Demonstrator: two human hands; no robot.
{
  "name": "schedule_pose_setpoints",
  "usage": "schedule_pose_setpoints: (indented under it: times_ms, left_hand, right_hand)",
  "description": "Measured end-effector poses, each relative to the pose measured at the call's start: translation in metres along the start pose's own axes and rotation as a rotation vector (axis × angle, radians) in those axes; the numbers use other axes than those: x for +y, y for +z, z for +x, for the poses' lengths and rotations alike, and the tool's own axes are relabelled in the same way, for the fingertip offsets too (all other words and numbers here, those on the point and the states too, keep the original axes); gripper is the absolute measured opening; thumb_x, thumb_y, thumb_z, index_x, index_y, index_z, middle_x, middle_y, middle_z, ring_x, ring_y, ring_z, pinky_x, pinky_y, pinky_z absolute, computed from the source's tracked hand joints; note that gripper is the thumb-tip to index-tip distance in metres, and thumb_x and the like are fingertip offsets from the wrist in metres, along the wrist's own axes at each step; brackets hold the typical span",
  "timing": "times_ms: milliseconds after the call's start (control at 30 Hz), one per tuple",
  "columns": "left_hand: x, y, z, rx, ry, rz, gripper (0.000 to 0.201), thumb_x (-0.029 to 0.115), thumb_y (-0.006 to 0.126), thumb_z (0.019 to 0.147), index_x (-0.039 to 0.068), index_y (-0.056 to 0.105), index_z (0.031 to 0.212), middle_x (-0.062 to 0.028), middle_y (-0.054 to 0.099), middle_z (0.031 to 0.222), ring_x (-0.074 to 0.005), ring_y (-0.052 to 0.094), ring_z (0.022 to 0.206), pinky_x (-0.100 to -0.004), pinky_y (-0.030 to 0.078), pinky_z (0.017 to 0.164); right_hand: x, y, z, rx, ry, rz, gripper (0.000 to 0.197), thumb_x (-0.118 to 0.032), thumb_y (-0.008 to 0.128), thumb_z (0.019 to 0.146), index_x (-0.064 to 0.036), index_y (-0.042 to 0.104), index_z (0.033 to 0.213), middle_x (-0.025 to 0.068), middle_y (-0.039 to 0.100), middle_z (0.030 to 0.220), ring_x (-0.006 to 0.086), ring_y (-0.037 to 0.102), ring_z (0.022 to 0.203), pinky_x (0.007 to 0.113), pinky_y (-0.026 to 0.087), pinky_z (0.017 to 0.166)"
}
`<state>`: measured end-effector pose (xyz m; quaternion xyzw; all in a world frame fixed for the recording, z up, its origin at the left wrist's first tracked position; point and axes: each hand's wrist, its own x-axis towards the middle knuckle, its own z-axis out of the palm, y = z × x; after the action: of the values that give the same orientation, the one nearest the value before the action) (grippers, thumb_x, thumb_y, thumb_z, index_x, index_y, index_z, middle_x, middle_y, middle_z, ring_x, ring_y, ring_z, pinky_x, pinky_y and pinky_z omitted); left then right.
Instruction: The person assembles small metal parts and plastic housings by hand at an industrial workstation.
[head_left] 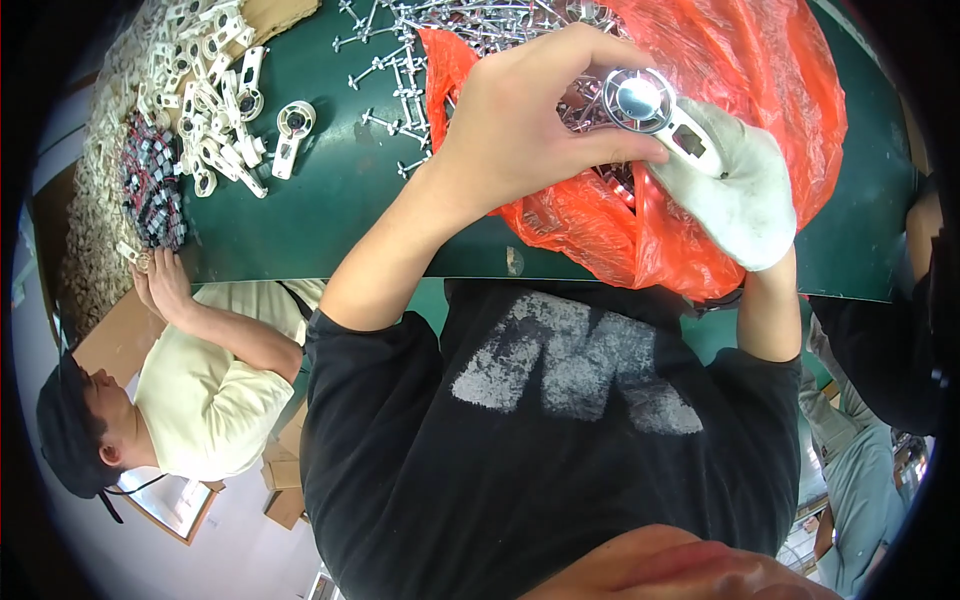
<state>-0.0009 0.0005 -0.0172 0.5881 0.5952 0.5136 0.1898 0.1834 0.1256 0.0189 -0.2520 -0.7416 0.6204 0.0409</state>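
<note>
Above the red plastic bag (590,235), both hands hold a small white fan casing (692,143) with a handle and a shiny round chrome grille (640,98). My left hand (515,120) is bare, its thumb and fingers closed about the grille's edge. My right hand (735,190), in a whitish glove, grips the casing from the handle side; its fingertips are mostly hidden behind the part. Shiny metal pieces fill the bag's open mouth beneath my hands.
Spindly chrome pieces (408,92) lie on the green table (330,235) beside the bag. White casings (215,120), dark wired parts (153,185) and a large off-white heap (95,230) are at the left. A co-worker's hand (165,285) touches that edge; another person sits at right.
</note>
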Motion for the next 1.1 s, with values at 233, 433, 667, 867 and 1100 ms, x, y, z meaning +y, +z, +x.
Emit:
schedule_pose_setpoints:
  times_ms: [233, 433, 667, 867, 1100]
  left_hand:
    - [0.004, -0.001, -0.001, 0.02, 0.042, 0.025, 0.056, 0.007, 0.092, 0.07, -0.001, 0.066, 0.118, -0.0119, 0.073, 0.118, -0.0182, 0.073, 0.104, -0.0299, 0.061, 0.088]
    - [0.001, 0.01, 0.013, 0.075, 0.643, 0.157, 0.057, 0.007, 0.091, 0.062, -0.003, 0.068, 0.113, -0.0163, 0.074, 0.113, -0.03, 0.073, 0.098, -0.035, 0.058, 0.085]
    - [0.016, 0.009, 0.015, -0.138, 0.169, -0.201, 0.045, 0.014, 0.082, 0.082, -0.005, 0.068, 0.121, -0.0186, 0.072, 0.119, -0.027, 0.07, 0.11, -0.0362, 0.054, 0.096]
    - [0.01, 0.013, 0.018, -0.141, 0.118, -0.414, 0.034, 0.004, 0.078, 0.082, -0.007, 0.072, 0.113, -0.0176, 0.073, 0.117, -0.0281, 0.071, 0.107, -0.0374, 0.055, 0.093]
    - [0.013, -0.02, 0.029, -0.198, -0.015, -0.117, 0.029, 0.015, 0.084, 0.077, 0.007, 0.078, 0.105, -0.0134, 0.074, 0.11, -0.0244, 0.072, 0.097, -0.0324, 0.056, 0.082]
  right_hand:
    - [-0.004, -0.005, 0.001, -0.048, -0.011, -0.071, 0.025, -0.016, 0.07, 0.088, -0.0006, 0.067, 0.107, 0.0025, 0.064, 0.075, 0.0071, 0.059, 0.068, 0.028, 0.05, 0.063]
    - [-0.01, -0.008, 0.0, -0.184, 0.062, -0.136, 0.027, -0.022, 0.073, 0.087, 0.0, 0.067, 0.102, 0.0028, 0.059, 0.072, 0.0092, 0.053, 0.066, 0.031, 0.045, 0.06]
    - [0.01, -0.002, -0.001, -0.022, -0.191, -0.114, 0.027, -0.02, 0.072, 0.092, -0.0035, 0.07, 0.113, 0.0108, 0.073, 0.092, 0.0219, 0.072, 0.081, 0.033, 0.055, 0.073]
    - [0.018, 0.006, 0.0, 0.123, -0.45, -0.329, 0.024, -0.024, 0.073, 0.093, -0.0074, 0.073, 0.11, 0.0124, 0.074, 0.091, 0.028, 0.074, 0.083, 0.034, 0.058, 0.071]
    - [0.008, 0.01, 0.009, 0.135, -0.319, -0.323, 0.031, -0.02, 0.07, 0.093, -0.0061, 0.069, 0.121, 0.0134, 0.074, 0.09, 0.0225, 0.074, 0.079, 0.032, 0.057, 0.072]
